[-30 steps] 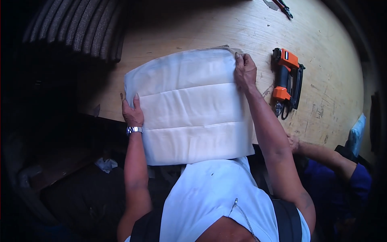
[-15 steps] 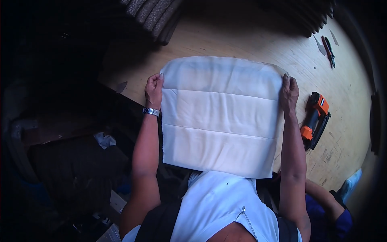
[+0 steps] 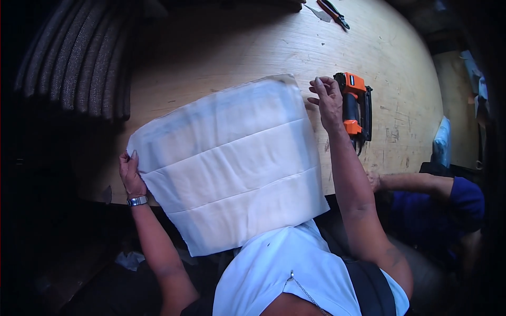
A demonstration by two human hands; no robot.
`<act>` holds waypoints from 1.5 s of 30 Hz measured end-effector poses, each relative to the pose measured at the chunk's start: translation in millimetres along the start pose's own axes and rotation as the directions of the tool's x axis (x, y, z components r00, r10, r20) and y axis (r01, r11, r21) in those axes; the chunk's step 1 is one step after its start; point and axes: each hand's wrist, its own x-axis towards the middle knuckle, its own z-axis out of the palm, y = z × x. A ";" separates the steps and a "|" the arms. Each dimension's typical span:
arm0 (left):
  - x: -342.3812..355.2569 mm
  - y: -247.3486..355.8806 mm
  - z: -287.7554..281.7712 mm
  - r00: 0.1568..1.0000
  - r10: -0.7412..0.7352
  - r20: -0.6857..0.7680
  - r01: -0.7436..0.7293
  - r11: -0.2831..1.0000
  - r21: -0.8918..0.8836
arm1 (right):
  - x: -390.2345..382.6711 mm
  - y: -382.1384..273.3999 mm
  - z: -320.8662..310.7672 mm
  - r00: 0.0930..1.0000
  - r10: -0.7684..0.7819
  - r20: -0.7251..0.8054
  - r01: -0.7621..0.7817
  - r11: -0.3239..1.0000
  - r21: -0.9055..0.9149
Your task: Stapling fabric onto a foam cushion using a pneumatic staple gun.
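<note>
A pale cream cloth (image 3: 226, 158) with two seams across it lies partly over the wooden table and reaches toward my white top. My left hand (image 3: 130, 171), a metal watch on its wrist, pinches the cloth's left corner. Off the cloth's far right corner is my right hand (image 3: 328, 100), empty, its fingers bent loosely and apart. Right beside that hand lies an orange and black staple gun (image 3: 358, 105) on the table.
Ribbed dark padded pieces (image 3: 79, 58) are stacked at the far left of the wooden table (image 3: 390, 68). Pliers (image 3: 334, 14) lie at the back beside a grey scrap (image 3: 319, 14). Another person's arm (image 3: 416, 182) reaches in at the right, next to a plastic-wrapped item (image 3: 441, 138).
My right hand has let go of the cloth's corner and is now beside the staple gun. The view has turned right; the cloth slants, its left corner still held.
</note>
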 end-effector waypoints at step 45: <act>23.2 91.9 40.4 0.990 0.011 0.143 -0.093 0.804 0.587 | 39.4 -35.3 16.2 0.826 0.019 0.564 0.177 0.940 -0.291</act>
